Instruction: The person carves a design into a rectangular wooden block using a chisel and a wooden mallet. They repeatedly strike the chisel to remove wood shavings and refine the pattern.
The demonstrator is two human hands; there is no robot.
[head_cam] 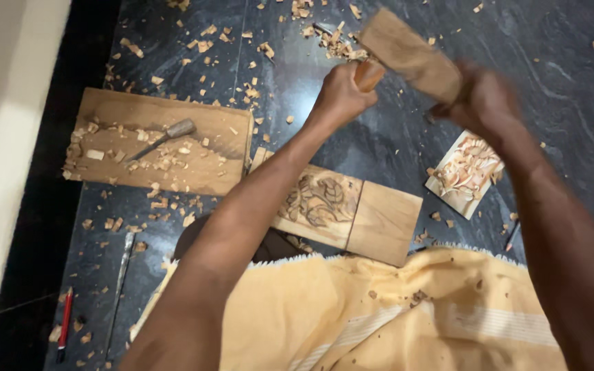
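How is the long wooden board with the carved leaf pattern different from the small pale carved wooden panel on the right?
The long wooden board with the carved leaf pattern is larger and darker brown; the small pale carved wooden panel is lighter. The long board is carved on only one part, and its right end is plain, while the small panel is carved over nearly its whole face. The left arm crosses the long board; the small panel lies mostly uncovered. Both lie flat on the dark stone floor among wood chips.

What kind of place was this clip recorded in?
Probably an informal wood-carving spot on a dark stone floor. Wood chips litter it, a carved panel lies by the person, a chisel rests on a board, and the hands grip wooden pieces.
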